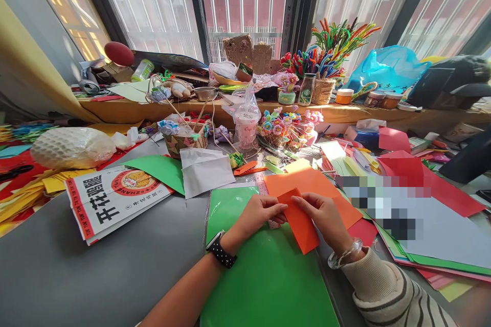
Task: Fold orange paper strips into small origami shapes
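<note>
Both hands meet over a folded piece of orange paper [301,220], held just above a green sheet [264,276] that lies flat on the grey bench [57,265]. The left hand [258,213] closes its grip on the paper's upper left edge, thumb and fingertips pinching near the top corner. The right hand [325,214] pinches the upper right edge in the same way, so the two grips sit close together at the top and the rest of the piece hangs down and toward the person, its lower corner pointing at the green sheet.

To do this fold well, I judge the edges between the two grips should be lined up exactly before any crease is pressed; a slip here would show along the whole length below. Pressure is best run from the pinched top down toward the free corner, with one grip holding firm while the other slides.

Beyond the grips lies a larger orange sheet [307,184], and farther off a printed paper bag [111,199] and loose red paper [441,184].
</note>
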A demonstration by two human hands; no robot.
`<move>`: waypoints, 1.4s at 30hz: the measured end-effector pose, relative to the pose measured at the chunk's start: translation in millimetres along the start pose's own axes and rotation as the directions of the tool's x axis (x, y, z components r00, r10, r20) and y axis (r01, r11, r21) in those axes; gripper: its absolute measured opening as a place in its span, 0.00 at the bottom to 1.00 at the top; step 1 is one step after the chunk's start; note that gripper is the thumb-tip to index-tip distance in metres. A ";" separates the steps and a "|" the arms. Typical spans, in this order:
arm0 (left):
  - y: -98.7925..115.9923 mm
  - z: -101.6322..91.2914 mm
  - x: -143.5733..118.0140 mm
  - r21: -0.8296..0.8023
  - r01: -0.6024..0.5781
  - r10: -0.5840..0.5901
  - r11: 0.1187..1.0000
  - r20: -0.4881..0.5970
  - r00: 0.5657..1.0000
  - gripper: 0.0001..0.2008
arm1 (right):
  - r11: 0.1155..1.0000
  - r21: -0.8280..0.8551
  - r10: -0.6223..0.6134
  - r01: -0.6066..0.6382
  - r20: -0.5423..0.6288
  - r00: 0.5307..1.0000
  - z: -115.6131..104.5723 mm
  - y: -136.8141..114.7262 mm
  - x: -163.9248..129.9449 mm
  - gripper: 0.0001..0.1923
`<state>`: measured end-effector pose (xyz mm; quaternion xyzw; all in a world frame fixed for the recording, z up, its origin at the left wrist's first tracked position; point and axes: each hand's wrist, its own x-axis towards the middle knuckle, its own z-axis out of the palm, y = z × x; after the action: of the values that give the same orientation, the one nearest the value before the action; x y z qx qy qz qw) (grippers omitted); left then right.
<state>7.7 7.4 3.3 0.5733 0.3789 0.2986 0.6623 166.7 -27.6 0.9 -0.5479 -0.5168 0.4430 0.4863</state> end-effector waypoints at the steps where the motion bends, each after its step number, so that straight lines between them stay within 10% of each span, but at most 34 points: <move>1: 0.0 0.0 0.0 0.001 0.003 -0.003 1.000 0.001 1.000 0.14 | 1.000 -0.001 0.001 -0.001 -0.003 1.000 0.1 -0.1 0.0 0.15; 42: -0.6 0.1 0.8 0.139 0.011 -0.009 0.990 -0.017 1.000 0.14 | 0.992 -0.127 0.001 0.007 0.067 0.998 -2.0 1.1 0.6 0.13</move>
<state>8.2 8.0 2.6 0.6136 0.4069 0.2728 0.6192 169.0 -27.1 0.1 -0.5617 -0.5609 0.4266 0.4335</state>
